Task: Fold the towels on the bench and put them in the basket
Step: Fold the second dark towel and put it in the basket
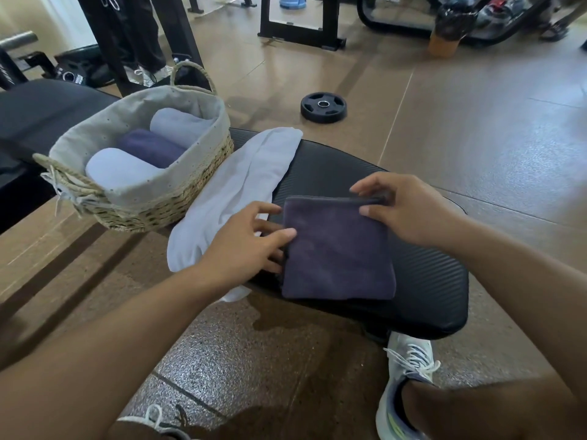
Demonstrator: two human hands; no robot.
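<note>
- Dark purple towel (338, 249), folded into a flat rectangle, lies on the black padded bench (428, 281) near its near end, its lower edge close to the bench's near edge.
- The left hand (244, 246) rests at the towel's left edge, fingers loosely spread and thumb lying on the cloth, not closed around it.
- The right hand (403, 208) pinches the towel's far right corner, thumb on top, fingers curled over the far edge.
- A white towel (235, 192), unfolded, lies along the bench's left edge, partly hanging off it, between the dark towel and the basket.
- The woven basket (152, 204) with a grey cloth liner stands at the bench's far left, touching the white towel; inside are two light rolled towels (120, 168) with a purple rolled towel (149, 147) between them.
- A weight plate (323, 107) lies on the floor beyond the bench.
</note>
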